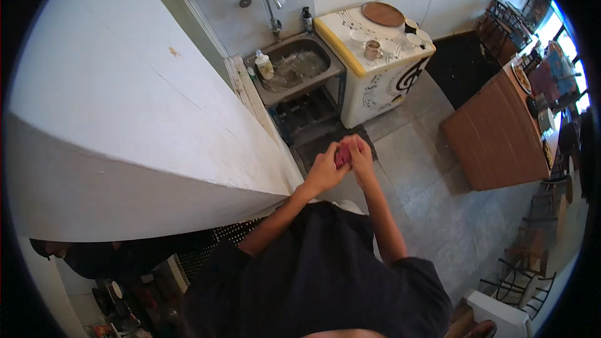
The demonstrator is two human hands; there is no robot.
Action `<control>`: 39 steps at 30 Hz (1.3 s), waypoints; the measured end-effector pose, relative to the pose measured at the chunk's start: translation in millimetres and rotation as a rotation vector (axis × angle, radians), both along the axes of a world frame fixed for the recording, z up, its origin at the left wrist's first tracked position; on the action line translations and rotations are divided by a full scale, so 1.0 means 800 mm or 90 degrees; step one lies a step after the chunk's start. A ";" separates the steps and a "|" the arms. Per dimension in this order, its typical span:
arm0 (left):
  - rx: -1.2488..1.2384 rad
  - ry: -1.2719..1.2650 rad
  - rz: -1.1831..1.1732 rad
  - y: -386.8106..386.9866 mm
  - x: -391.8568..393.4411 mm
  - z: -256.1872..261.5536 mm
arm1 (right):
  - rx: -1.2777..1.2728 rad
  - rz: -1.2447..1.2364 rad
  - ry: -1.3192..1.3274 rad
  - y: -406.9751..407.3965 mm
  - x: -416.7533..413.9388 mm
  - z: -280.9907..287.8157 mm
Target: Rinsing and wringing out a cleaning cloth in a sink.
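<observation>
A crumpled pink-red cloth [344, 156] is bunched between my two hands in front of my chest. My left hand [327, 169] grips it from the left, with the thumb and fingers curled round its edge. On its right side, my right hand [360, 154] presses into the folds. Fingers hide part of the cloth. Beyond the hands is a metal sink [293, 91], its basin holding what look like clear glass or plastic items [300, 63]. A white bottle [264, 65] stands at the sink's left side, below a curved faucet [272, 9].
A white-and-yellow cabinet [371, 98] beside the sink carries several cups [373, 50] and a round brown board [382, 13]. A dark pump bottle [307, 19] stands behind. A white wall [155, 103] projects close on my left. Right is a wooden counter [488, 136]; another person [108, 258] is lower left.
</observation>
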State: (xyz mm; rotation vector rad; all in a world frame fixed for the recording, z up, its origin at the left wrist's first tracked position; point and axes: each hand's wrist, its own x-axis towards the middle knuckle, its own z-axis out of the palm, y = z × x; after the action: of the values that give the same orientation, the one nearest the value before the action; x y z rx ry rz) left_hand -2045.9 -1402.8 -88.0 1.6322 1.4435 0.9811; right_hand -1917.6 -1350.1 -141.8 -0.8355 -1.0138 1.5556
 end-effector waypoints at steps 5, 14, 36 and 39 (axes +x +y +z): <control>0.068 -0.057 0.060 0.009 -0.001 -0.007 | 0.197 -0.109 -0.304 0.003 0.001 0.043; -0.213 -0.247 0.008 0.007 -0.003 -0.025 | 0.642 0.038 -0.479 -0.014 0.053 0.046; -0.101 0.411 -0.031 0.042 0.022 -0.007 | 0.504 0.126 -0.875 0.021 0.051 0.033; -0.042 0.419 -0.007 0.072 0.019 -0.037 | 0.488 0.229 -0.879 0.058 0.057 0.039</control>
State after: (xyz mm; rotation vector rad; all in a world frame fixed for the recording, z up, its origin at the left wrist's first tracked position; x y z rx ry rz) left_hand -2030.4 -1345.1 -117.7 2.0120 1.8540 0.3819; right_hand -1871.9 -1303.5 -110.5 -1.1551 -2.6234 0.5045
